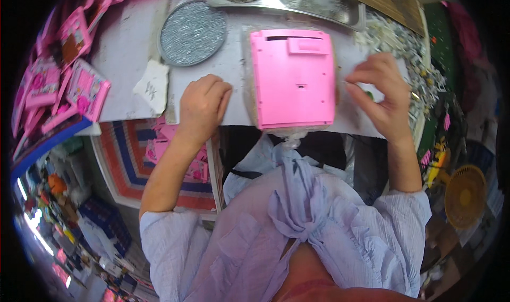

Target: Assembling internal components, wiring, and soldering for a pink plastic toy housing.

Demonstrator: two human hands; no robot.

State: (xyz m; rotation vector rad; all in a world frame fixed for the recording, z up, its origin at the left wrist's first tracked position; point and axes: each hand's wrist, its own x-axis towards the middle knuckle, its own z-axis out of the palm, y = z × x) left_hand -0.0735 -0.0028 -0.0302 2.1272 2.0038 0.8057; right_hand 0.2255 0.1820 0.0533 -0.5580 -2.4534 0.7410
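"Lilac blouse (239,233) closest, its knotted tie (300,201) at the front. Beyond it, where's the work?"

"On the table (127,41), between the two hands: a pink panel (295,84), lying flat on a pad (291,140) wrapped in clear plastic."

"And the fingers?"

"Those of the left hand (204,104) are curled in, back of the hand up, beside the panel and apart from it. I can't tell whether they grasp anything. On the right hand (383,92), thumb and forefinger come near each other, as if to pinch; if something tiny sits there, it's too small to make out."

"How would you handle this step well?"

"I'd judge the panel wants steadying: left fingers light on its near edge, so it doesn't slide on the slick plastic. Keep the right pinch delicate, and look straight down at the small central hole (301,86) before touching it."

"What might go wrong?"

"Loose bits, perhaps. The round dish (180,64) of silvery pieces and the pale heap (419,84) of parts are near, so keep elbows in."
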